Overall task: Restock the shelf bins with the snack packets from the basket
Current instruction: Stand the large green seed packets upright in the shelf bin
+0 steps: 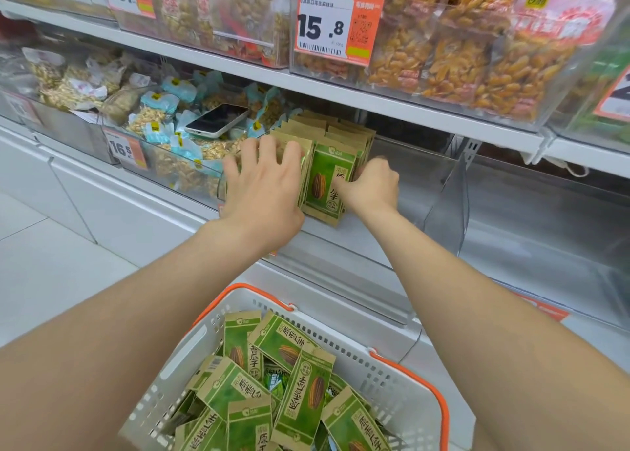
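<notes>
Step in hand: squaring sunflower seed packets [327,178], upright between hands in clear shelf bin [443,191].
Left hand [262,184]: fingers spread, pressing row.
Right hand [371,184]: curled, gripping row's edge.
Next, likely: reach down to basket [378,369] below wrists for more.

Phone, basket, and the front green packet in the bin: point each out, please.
phone [218,120]: head view, on its dark screen.
basket [392,386]: head view, on its white right wall.
front green packet [327,178]: head view, on its printed face.
</notes>
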Demonstrator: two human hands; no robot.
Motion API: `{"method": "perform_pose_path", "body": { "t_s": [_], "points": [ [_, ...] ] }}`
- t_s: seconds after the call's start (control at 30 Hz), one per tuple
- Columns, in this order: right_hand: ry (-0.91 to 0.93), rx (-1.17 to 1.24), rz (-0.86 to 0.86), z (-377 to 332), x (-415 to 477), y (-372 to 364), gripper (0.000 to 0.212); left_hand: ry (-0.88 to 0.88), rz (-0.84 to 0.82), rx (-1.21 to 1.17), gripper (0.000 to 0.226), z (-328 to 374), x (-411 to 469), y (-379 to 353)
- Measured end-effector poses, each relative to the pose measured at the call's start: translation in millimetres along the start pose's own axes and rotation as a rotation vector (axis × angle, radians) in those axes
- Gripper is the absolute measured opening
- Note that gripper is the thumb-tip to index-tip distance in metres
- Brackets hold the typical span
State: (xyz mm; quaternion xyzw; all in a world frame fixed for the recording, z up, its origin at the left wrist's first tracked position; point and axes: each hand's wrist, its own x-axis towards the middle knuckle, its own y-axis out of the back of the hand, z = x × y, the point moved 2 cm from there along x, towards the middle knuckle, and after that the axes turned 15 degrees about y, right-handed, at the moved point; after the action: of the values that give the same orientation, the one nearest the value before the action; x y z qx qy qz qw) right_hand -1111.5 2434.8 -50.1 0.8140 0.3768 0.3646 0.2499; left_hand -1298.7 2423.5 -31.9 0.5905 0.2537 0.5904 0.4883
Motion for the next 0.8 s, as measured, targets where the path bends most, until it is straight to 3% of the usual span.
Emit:
{"method": "perform_pose_path", "body": {
  "t_s": [0.13, 0.2, 0.27, 0.3, 0.37, 0.47, 0.53, 0.67, 0.8],
  "points": [
    [-0.06, -0.015, -0.062, -4.1, -8.6, 13.3, 0.066, -0.059, 0.066, -0.097, 0.064, 3.4, -7.3, 9.0],
    [-0.015, -0.061, -0.124, -9.7, -15.4, 21.8, 0.044, -0.116, 0.142, -0.171, 0.053, 4.4, -11.3, 18.1],
    [0.152, -0.153, -0.159, -19.5, -31.8, 33.5, 0.016, -0.166, 0.182, -0.233, 0.034, 5.8, -18.0, 28.3],
    [0.262, -0.193, -0.177, -24.3, -41.2, 40.3, 0.011, -0.169, 0.156, -0.27, 0.024, 6.1, -22.2, 32.0],
    [0.485, -0.222, -0.243, -36.6, -61.0, 56.8, 0.011, -0.101, 0.003, -0.324, 0.012, 6.2, -31.0, 35.1],
    [0.727, -0.264, -0.417, -57.0, -90.1, 85.8, 0.012, -0.062, -0.35, -0.242, 0.021, 8.4, -50.4, 26.1],
    [0.77, -0.328, -0.57, -62.6, -110.6, 98.8, 0.015, -0.136, -0.566, -0.109, 0.025, 11.2, -69.9, 10.6],
    [0.762, -0.506, -1.05, -36.6, -161.6, 90.1, 0.021, -0.348, -0.895, 0.145, 0.021, 20.7, -117.1, -30.5],
    [0.771, -0.592, -1.217, -1.4, -197.1, 73.9, 0.034, -0.54, -1.166, 0.379, 0.033, 34.4, -172.3, -73.3]
  ]
}}
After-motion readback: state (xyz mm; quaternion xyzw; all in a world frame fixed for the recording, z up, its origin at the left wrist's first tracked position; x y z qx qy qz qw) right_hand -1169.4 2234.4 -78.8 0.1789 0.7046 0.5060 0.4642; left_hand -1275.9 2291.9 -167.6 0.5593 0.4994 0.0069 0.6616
